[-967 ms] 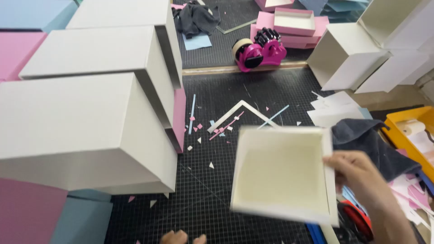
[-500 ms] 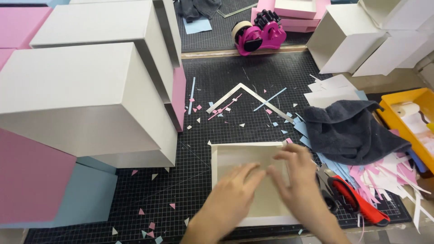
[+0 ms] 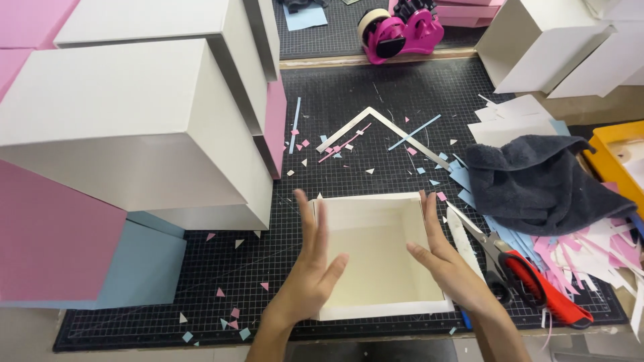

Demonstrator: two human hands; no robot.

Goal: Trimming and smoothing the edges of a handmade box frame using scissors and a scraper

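Stacked white boxes (image 3: 134, 127) stand at left. Your left hand (image 3: 310, 268) and right hand (image 3: 444, 258), both flat and open, now press the side walls of the cream box tray (image 3: 376, 261), which a second ago you held aloft and have since set on the counter (image 3: 362, 94). Scissors (image 3: 516, 268) lie just right.

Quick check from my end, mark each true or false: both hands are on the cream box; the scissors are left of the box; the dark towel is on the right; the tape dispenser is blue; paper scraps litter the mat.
1. Both hands press the sides of the cream box: true, the left hand on its left wall, the right hand on its right wall.
2. The scissors lie left of the box: false, they lie to its right.
3. The dark towel is on the right: true.
4. The tape dispenser is blue: false, it is magenta.
5. Paper scraps litter the cutting mat: true.
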